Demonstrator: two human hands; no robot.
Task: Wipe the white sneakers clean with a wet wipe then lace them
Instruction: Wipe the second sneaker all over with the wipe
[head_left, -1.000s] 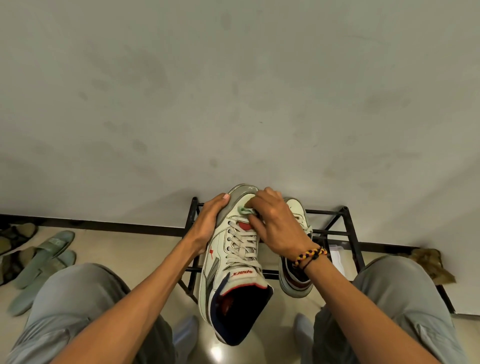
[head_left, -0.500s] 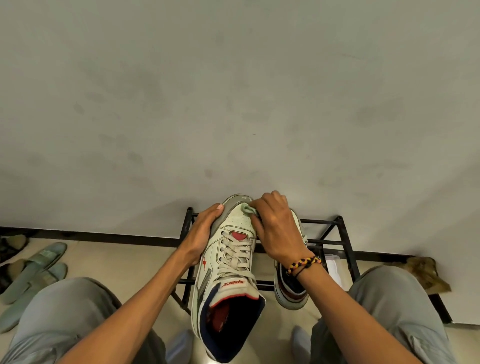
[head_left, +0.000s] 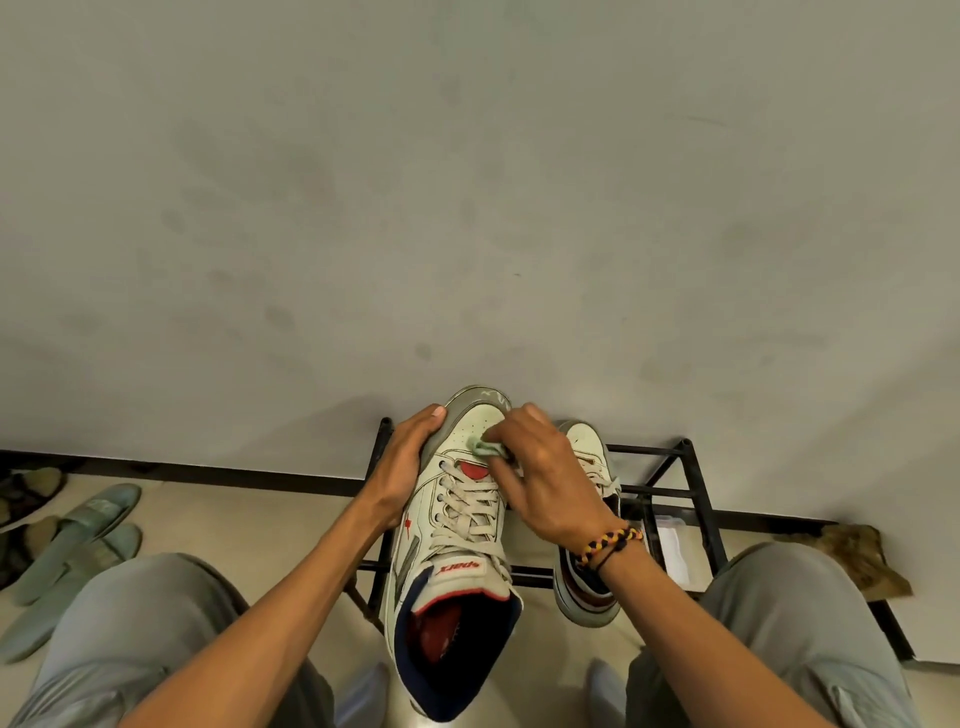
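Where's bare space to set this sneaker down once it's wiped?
Bare floor lies between the green slippers and the black rack. The rack is crowded: the second sneaker sits right of the held sneaker, a white packet beyond it.

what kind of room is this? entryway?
Probably a home entryway or shoe corner. A black metal shoe rack stands against a plain wall, a second sneaker sits on it, and green slippers lie on the floor to the left.
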